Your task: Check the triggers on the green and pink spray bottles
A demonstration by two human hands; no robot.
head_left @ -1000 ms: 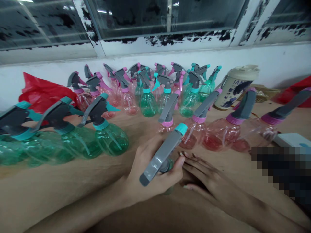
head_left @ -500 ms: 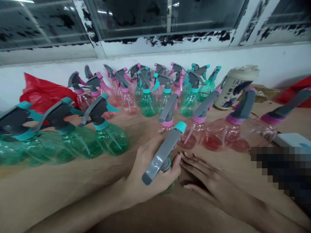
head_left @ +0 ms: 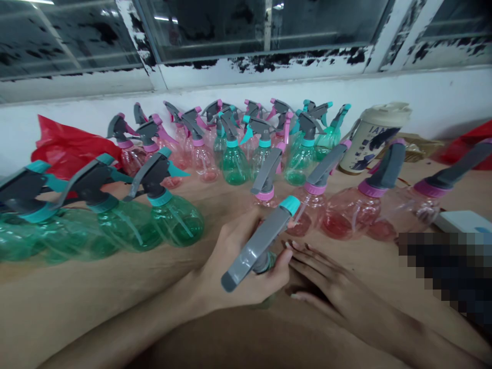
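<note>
In the head view my left hand is wrapped round the neck of a spray bottle at the front middle of the table. Its trigger head is grey with a teal nozzle pointing away to the right, while my fingers hide most of the greenish body. My right hand lies flat, palm down, fingers stretched out and tips close to my left thumb. Just beyond my hands stands a row of pink spray bottles. On the left are several green spray bottles with teal collars.
More pink and green spray bottles are grouped at the back along the white wall. A red plastic bag lies back left. A printed cup stands back right, and a white box sits at the right.
The held bottle's trigger head has swung slightly, its nozzle shifting a little right and down. My left hand has turned with it; my right hand has barely moved.
</note>
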